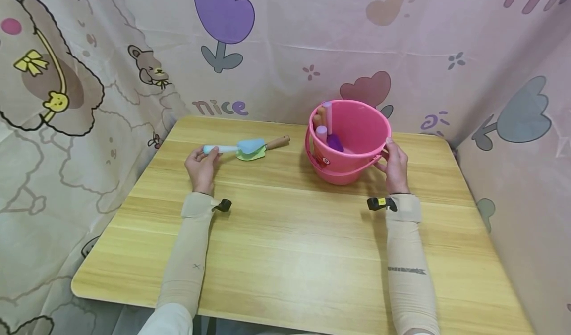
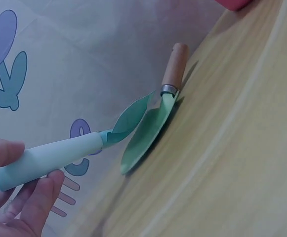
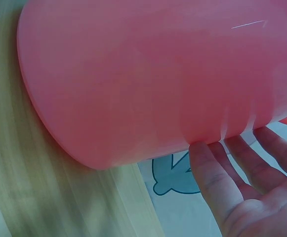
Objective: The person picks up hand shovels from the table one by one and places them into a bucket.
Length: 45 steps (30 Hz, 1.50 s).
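Observation:
In the head view, my left hand (image 1: 201, 169) pinches the pale blue handle of a small trowel (image 1: 221, 148) between thumb and fingers. Its blue blade (image 2: 131, 118) is held over a green trowel (image 1: 252, 154), which lies on the table with its wooden handle (image 2: 175, 66) pointing right. A pink bucket (image 1: 341, 169) stands upright toward the back. Against its right side, fairly straight fingers of my right hand (image 1: 396, 166) touch the wall; the right wrist view shows the fingertips (image 3: 198, 148) on the pink surface.
Inside the bucket, several tool handles (image 1: 328, 117) lean left beside a purple blade (image 1: 334, 142). The bucket's pink bail handle (image 1: 354, 170) hangs down at the front. A patterned curtain (image 1: 285, 37) borders the wooden table (image 1: 290, 246) behind and at both sides.

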Each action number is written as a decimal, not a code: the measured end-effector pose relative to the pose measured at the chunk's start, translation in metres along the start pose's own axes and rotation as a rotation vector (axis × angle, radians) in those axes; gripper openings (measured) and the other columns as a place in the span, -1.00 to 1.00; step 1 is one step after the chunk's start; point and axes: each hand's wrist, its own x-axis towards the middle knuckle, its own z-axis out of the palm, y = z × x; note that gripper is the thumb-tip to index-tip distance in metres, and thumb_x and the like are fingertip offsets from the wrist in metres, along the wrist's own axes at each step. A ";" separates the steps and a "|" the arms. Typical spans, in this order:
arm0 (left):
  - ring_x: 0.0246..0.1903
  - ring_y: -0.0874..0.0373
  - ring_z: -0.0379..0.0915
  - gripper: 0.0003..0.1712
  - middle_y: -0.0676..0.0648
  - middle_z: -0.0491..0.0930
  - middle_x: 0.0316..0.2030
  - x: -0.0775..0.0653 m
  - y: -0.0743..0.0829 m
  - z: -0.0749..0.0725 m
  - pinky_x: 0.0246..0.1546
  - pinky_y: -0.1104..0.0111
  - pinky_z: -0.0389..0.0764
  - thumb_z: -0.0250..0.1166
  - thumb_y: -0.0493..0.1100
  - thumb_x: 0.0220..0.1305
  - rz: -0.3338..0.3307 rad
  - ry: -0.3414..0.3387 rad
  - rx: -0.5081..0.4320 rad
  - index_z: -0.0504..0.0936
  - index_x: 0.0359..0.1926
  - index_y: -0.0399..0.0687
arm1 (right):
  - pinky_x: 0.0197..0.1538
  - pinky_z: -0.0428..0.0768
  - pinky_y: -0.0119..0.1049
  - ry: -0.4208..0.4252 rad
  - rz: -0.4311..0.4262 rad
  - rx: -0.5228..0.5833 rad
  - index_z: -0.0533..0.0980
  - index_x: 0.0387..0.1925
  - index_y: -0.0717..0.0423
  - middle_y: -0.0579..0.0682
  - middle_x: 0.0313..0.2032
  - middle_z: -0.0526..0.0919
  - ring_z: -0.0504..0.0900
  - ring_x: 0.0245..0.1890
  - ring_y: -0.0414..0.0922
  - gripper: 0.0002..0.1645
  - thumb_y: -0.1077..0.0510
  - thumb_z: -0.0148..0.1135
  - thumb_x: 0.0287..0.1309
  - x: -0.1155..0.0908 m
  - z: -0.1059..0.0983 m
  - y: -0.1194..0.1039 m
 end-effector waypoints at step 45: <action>-0.34 0.13 0.77 -0.72 -0.13 0.68 -0.23 -0.024 0.070 0.080 -0.07 0.32 0.77 0.49 -0.40 0.18 0.109 -0.207 -0.219 0.68 -0.09 -0.24 | -0.04 0.76 -0.41 -0.004 0.006 -0.004 0.52 0.32 0.12 -0.02 0.15 0.59 0.56 0.28 0.01 -0.32 -0.27 0.10 0.47 0.002 -0.001 0.000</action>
